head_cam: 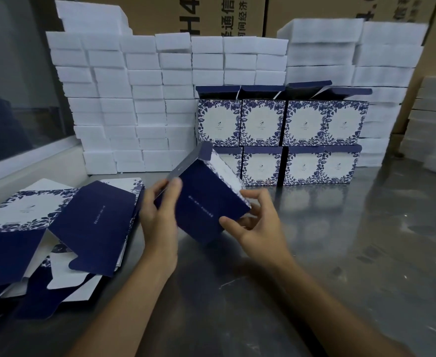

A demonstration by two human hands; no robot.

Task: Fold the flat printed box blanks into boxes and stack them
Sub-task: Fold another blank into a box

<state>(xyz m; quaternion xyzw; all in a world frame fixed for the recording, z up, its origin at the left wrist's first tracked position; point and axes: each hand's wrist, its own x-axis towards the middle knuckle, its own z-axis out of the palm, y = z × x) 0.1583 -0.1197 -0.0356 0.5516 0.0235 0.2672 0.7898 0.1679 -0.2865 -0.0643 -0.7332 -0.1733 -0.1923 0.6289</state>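
Note:
A partly folded box [201,199], navy with a blue floral white side, is tilted above the steel table at the centre. My left hand [160,212] grips its left edge, thumb on the navy face. My right hand [255,225] holds its lower right corner, fingers curled under and thumb on the near face. A loose pile of flat printed blanks [57,228] lies at the left. Folded boxes [281,135] stand in two stacked rows behind, top flaps open on the upper row.
White foam blocks [134,104] are stacked in a wall along the back and at the far right [433,124]. Brown cartons [224,14] stand behind them. A window ledge [31,163] runs along the left. The steel table [340,240] extends to the right.

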